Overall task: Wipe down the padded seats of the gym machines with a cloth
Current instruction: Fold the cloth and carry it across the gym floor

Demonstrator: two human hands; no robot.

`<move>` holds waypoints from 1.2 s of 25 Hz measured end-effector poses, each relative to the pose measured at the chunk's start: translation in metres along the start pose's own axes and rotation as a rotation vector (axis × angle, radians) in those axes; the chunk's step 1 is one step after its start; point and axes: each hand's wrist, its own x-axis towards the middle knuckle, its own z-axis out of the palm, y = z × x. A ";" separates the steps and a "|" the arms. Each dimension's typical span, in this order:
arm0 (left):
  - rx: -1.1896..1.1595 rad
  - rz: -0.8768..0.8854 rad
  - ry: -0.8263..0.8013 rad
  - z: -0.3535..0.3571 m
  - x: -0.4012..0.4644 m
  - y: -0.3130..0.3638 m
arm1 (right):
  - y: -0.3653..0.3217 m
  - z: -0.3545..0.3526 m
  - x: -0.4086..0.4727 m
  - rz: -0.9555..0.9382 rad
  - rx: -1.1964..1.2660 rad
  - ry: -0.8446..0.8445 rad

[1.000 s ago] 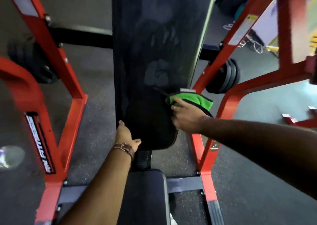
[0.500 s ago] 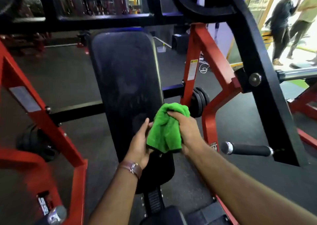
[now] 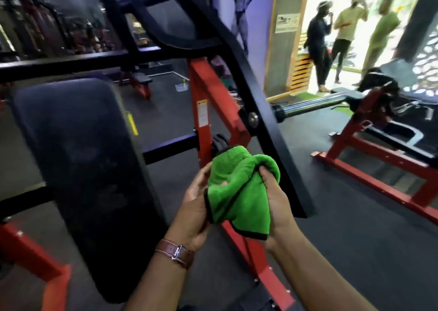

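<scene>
A green cloth (image 3: pixel 239 187) with a black edge is bunched between both my hands, in the air to the right of the machine's black padded back rest (image 3: pixel 83 168). My left hand (image 3: pixel 194 206), with a brown watch strap at the wrist, cups the cloth's left side. My right hand (image 3: pixel 276 204) grips its right side, thumb pressed into the fabric. Neither hand touches the pad. The seat below is out of view.
The red and black machine frame (image 3: pixel 256 111) rises just behind my hands. Another red machine with a black pad (image 3: pixel 384 144) stands to the right. Three persons (image 3: pixel 343 37) stand at the bright doorway. The floor (image 3: pixel 355 239) is dark rubber.
The cloth came off the lower edge of the back rest and both hands now hold it in the air. My left hand left the pad. My view rose and swung right.
</scene>
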 end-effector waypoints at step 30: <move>-0.084 -0.137 -0.314 0.537 0.523 -0.238 | -0.635 -0.404 0.316 -0.116 -0.142 0.404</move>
